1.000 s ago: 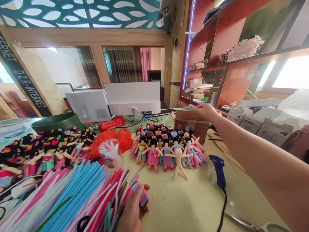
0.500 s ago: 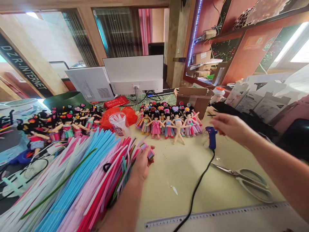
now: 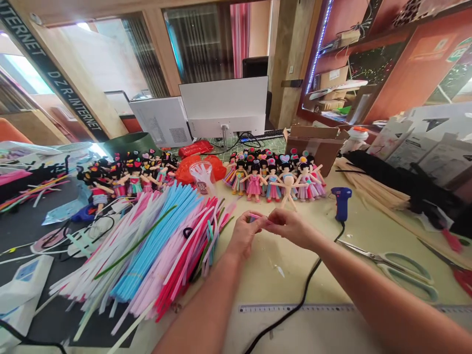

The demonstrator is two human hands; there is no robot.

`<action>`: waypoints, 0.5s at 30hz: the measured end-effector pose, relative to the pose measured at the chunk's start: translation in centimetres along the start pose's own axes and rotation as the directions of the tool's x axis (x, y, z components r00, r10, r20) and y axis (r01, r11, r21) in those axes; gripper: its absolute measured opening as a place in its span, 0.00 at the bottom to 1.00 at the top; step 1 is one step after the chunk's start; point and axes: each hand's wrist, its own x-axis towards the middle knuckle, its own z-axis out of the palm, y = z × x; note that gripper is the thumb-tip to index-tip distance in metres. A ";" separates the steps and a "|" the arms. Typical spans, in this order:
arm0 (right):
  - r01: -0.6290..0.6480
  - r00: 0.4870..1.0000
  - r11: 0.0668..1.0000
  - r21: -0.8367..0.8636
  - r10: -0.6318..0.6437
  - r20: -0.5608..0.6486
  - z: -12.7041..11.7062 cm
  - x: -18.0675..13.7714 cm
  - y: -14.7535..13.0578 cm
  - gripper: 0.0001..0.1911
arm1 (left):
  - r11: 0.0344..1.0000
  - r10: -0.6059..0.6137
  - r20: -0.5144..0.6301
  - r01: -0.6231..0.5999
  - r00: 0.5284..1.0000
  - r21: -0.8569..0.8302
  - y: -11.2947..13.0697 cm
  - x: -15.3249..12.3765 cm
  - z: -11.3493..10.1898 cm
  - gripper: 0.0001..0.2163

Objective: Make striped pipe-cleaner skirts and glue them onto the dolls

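Note:
My left hand (image 3: 243, 235) is closed around a small striped pipe-cleaner piece (image 3: 255, 216), pink with other colours, mostly covered by my fingers. The fingertips of my right hand (image 3: 291, 228) pinch at its right side, so both hands meet over the middle of the table. Just beyond them stands a plain beige doll figure (image 3: 288, 183) without clothes or hair. Behind it is a group of finished dolls (image 3: 254, 182) with black hair and colourful skirts. A blue glue gun (image 3: 341, 204) stands to the right of my right hand, its black cord running toward me.
Bundles of coloured pipe cleaners (image 3: 147, 255) cover the left side. More dolls (image 3: 134, 179) stand behind them, near a clear plastic cup (image 3: 202, 177). Large scissors (image 3: 401, 270) and a ruler (image 3: 287, 309) lie at right and front. A cardboard box (image 3: 313, 142) and monitor (image 3: 224, 108) stand behind.
My right hand has come from beside the glue gun to my left hand and now pinches at the striped piece. The view has shifted left.

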 end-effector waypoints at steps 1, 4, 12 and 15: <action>0.000 1.000 1.000 0.026 0.000 -0.003 0.3 0.0 0.2 0.19 | 1.000 -0.002 0.007 0.002 1.000 -0.001 -0.1 -0.1 0.1 0.16; -0.030 1.000 0.996 0.089 0.029 0.013 0.2 0.0 0.5 0.20 | 0.999 -0.014 -0.002 0.014 1.000 -0.030 -0.1 0.0 0.1 0.18; -0.099 0.995 0.971 0.217 0.095 0.028 -1.2 -0.7 0.2 0.20 | 0.997 -0.066 0.049 0.067 0.997 -0.028 -0.2 0.7 -0.6 0.23; -0.112 0.994 0.958 0.265 0.107 0.033 -1.2 -1.0 0.2 0.21 | 0.998 -0.062 0.075 0.060 0.995 0.024 -0.2 0.7 -0.6 0.23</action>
